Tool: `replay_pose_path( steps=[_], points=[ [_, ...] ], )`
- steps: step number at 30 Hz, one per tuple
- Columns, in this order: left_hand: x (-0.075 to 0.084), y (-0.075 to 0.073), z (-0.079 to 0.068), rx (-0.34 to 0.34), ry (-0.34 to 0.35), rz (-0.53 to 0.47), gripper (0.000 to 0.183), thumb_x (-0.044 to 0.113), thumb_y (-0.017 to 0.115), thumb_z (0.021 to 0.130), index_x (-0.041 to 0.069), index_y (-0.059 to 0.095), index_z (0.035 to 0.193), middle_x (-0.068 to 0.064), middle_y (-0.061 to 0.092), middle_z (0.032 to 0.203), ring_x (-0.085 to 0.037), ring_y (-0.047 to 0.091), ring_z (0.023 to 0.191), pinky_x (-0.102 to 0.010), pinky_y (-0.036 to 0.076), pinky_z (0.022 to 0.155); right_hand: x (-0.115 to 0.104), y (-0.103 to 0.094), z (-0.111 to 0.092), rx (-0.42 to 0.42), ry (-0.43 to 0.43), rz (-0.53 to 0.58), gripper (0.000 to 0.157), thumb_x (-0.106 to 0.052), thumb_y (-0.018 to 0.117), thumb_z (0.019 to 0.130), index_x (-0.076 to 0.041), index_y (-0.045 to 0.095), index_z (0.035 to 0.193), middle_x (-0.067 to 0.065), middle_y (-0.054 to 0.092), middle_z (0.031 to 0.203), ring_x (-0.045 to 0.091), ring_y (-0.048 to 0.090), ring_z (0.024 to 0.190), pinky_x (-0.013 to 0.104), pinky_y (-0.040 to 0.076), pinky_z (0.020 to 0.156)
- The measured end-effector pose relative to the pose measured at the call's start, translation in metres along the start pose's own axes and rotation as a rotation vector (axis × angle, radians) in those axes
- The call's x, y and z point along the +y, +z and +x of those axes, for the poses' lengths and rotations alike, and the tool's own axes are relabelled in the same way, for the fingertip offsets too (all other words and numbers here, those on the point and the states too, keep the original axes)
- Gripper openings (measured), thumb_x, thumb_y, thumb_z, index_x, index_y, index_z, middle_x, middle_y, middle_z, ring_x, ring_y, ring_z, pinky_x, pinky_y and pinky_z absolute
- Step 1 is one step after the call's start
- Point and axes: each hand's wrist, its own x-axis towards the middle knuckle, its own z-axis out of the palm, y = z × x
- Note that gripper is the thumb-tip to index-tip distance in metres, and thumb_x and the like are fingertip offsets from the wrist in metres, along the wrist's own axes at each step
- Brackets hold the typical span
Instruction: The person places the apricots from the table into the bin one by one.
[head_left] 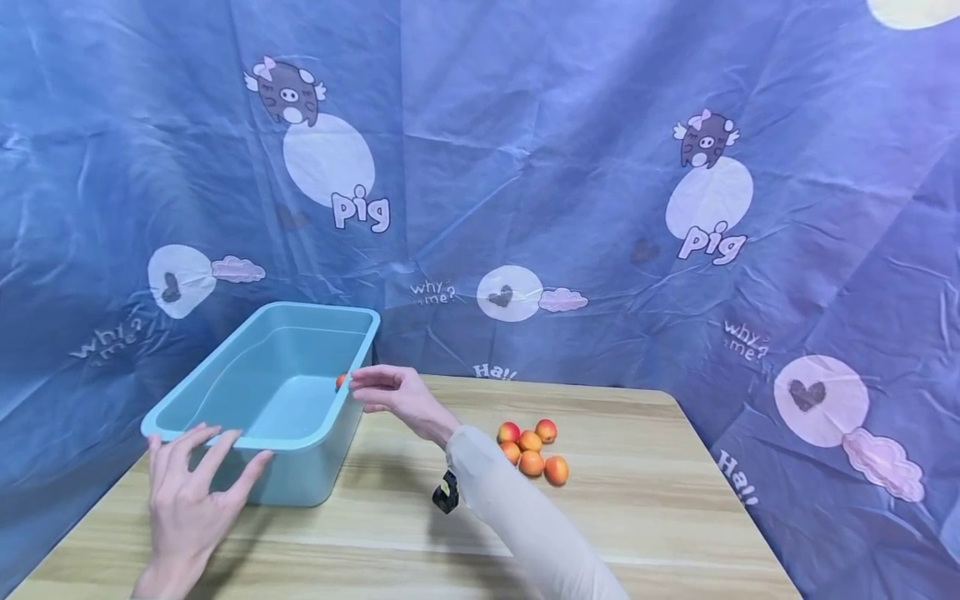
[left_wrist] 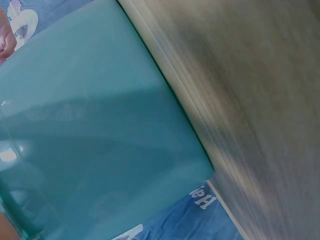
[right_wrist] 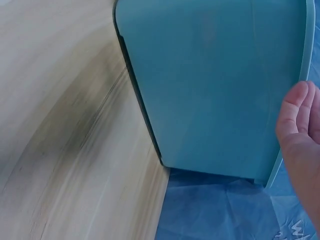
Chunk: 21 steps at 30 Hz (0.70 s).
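A light-blue plastic bin stands at the left of the wooden table. At its near rim is my left hand, fingers spread and fingertips at the edge. My right hand is at the bin's right rim, fingers fairly straight and pointing over it; the right wrist view also shows this hand beside the rim. Just inside that rim, by the fingertips, an orange-red apricot is partly hidden. Several apricots lie grouped on the table, right of my right forearm.
Wooden tabletop extends right of the fruit and in front of the bin. A blue printed cloth hangs behind the table and along its sides. A black band shows under my right wrist.
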Motion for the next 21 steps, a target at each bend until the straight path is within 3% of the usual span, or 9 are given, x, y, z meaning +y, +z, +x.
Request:
replay_pose_path(
  steps=[4,9,12,17,21],
  points=[
    [0.003,-0.003,0.0,0.007,0.0,0.005,0.061,0.063,0.064,0.069,0.002,0.068,0.077,-0.022,0.061,0.084,-0.041,0.056,0.091,-0.06,0.022,0.098,0.0,-0.004,-0.006,-0.036,0.012,0.013,0.035,-0.003,0.064,0.082,0.002,0.056,0.116,0.02,0.059,0.113,0.04,0.053,0.107,0.05,0.043,0.086],
    [0.005,-0.006,-0.001,-0.012,0.0,0.01,0.061,0.062,0.064,0.069,0.002,0.068,0.078,-0.022,0.061,0.085,-0.041,0.056,0.091,-0.061,0.021,0.098,0.003,-0.015,-0.016,-0.055,0.028,-0.004,0.038,-0.001,0.063,0.082,0.006,0.054,0.118,0.021,0.059,0.113,0.032,0.057,0.104,0.043,0.047,0.083],
    [0.006,-0.005,-0.001,-0.01,0.002,0.009,0.06,0.062,0.064,0.069,0.002,0.068,0.078,-0.022,0.061,0.085,-0.041,0.056,0.091,-0.061,0.021,0.098,0.005,-0.025,-0.022,-0.043,0.027,-0.006,0.037,-0.001,0.064,0.081,0.004,0.055,0.117,0.022,0.059,0.113,0.035,0.056,0.106,0.038,0.049,0.08],
    [0.008,-0.005,-0.001,0.015,0.006,0.002,0.061,0.062,0.064,0.07,0.002,0.068,0.077,-0.022,0.061,0.084,-0.041,0.056,0.091,-0.061,0.021,0.098,0.006,-0.042,-0.032,-0.014,0.043,-0.004,0.038,-0.002,0.065,0.081,0.004,0.055,0.118,0.025,0.056,0.115,0.04,0.053,0.107,0.043,0.046,0.084],
    [0.009,-0.005,-0.002,0.005,0.0,0.001,0.061,0.062,0.063,0.07,0.002,0.068,0.078,-0.023,0.06,0.085,-0.041,0.056,0.091,-0.061,0.021,0.098,0.007,-0.053,-0.041,-0.002,0.062,-0.006,0.04,-0.003,0.065,0.081,0.004,0.054,0.119,0.027,0.054,0.117,0.033,0.056,0.105,0.046,0.044,0.086]
  ],
)
